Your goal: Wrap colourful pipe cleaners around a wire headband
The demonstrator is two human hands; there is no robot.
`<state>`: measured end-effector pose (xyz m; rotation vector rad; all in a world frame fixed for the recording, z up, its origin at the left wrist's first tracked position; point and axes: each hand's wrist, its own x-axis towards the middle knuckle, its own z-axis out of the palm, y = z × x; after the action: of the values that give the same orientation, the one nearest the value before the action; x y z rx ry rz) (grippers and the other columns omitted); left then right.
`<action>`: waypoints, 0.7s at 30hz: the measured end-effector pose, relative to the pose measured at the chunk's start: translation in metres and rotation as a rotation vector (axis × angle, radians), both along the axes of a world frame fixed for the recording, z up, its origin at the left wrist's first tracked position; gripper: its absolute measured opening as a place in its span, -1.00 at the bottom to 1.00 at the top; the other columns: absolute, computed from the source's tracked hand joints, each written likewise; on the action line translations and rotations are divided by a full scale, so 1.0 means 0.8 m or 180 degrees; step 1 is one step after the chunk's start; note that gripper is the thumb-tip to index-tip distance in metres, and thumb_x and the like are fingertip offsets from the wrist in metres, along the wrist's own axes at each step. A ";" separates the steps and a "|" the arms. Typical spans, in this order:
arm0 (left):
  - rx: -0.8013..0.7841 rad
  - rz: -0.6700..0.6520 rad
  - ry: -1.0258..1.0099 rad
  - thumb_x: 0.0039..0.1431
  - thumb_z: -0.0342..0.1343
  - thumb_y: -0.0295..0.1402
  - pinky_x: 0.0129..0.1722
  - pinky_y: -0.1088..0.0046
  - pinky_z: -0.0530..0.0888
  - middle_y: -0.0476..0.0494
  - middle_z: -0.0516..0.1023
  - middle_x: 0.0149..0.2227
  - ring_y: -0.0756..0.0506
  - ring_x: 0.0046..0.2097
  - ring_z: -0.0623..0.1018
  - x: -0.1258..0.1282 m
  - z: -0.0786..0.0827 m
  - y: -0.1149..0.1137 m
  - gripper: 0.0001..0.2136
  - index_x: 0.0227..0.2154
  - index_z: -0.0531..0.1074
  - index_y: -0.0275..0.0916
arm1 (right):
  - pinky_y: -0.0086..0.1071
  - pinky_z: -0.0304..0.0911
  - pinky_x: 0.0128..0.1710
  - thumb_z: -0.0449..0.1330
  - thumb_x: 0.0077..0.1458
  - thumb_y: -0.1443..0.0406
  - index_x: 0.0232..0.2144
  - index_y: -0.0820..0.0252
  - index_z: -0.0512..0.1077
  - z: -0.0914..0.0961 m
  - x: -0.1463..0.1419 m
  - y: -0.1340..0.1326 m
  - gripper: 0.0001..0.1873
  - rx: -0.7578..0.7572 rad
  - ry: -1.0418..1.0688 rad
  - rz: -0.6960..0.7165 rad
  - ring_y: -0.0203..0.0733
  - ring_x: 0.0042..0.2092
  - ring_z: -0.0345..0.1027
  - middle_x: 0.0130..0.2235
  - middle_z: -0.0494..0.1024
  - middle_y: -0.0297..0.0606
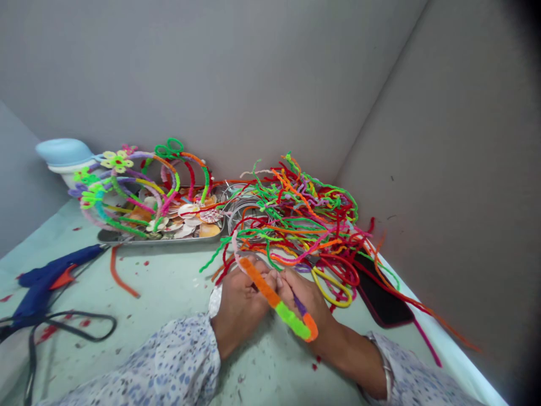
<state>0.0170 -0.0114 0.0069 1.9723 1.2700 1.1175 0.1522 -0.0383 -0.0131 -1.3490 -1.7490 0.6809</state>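
A curved headband wrapped in fuzzy pipe cleaner (265,289), with orange, lime green, purple and pale pink stretches, is held between my two hands. My left hand (243,307) is closed around it near the pink and orange part. The fingertips of my right hand (310,301) pinch close to the left ones, by the purple stretch. What exactly lies between the fingertips is hidden. Just beyond my hands spreads a tangled heap of colourful pipe cleaners (296,194). Scissors with yellow and red handles (333,286) lie beside my right hand.
At the left back, a metal tray (169,241) holds seashells (186,225), with several decorated headbands (146,155) over it. A blue glue gun (46,276) with its cord lies left, near an orange pipe cleaner piece (119,276). A dark phone (384,301) rests right. Walls enclose the table.
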 end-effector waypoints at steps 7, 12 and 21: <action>0.0321 0.0103 0.0280 0.05 0.01 -0.44 -0.43 0.43 0.24 0.01 0.33 -0.60 -0.02 -0.49 0.33 0.000 -0.005 0.004 -0.82 -0.63 0.32 -0.22 | -0.38 -0.09 -0.51 -0.09 0.19 0.32 -0.48 0.14 0.20 -0.001 0.001 0.001 -0.80 0.0254 -0.1082 -0.0073 -0.27 -0.51 0.14 -0.54 0.28 -0.34; 0.0415 0.0105 0.0166 0.02 0.02 -0.47 -0.46 0.45 0.21 0.02 0.27 -0.62 0.00 -0.51 0.29 0.002 -0.014 0.006 -0.81 -0.66 0.30 -0.22 | -0.38 -0.07 -0.48 -0.12 0.19 0.34 -0.48 0.15 0.22 -0.004 0.002 0.002 -0.78 0.0428 -0.1290 0.0014 -0.27 -0.49 0.14 -0.50 0.30 -0.31; -0.0236 -0.0228 0.0017 0.11 -0.02 -0.40 -0.42 0.46 0.27 -0.04 0.37 -0.48 -0.03 -0.41 0.36 0.000 -0.011 0.002 -0.89 -0.48 0.36 -0.24 | -0.41 -0.03 -0.53 -0.03 0.18 0.22 -0.53 0.14 0.26 -0.009 0.001 0.004 -0.74 -0.0232 0.0209 -0.0170 -0.29 -0.52 0.15 -0.57 0.28 -0.37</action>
<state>0.0169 -0.0102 -0.0018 1.9513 1.2163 1.0171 0.1532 -0.0348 -0.0200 -1.4019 -1.6447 0.7573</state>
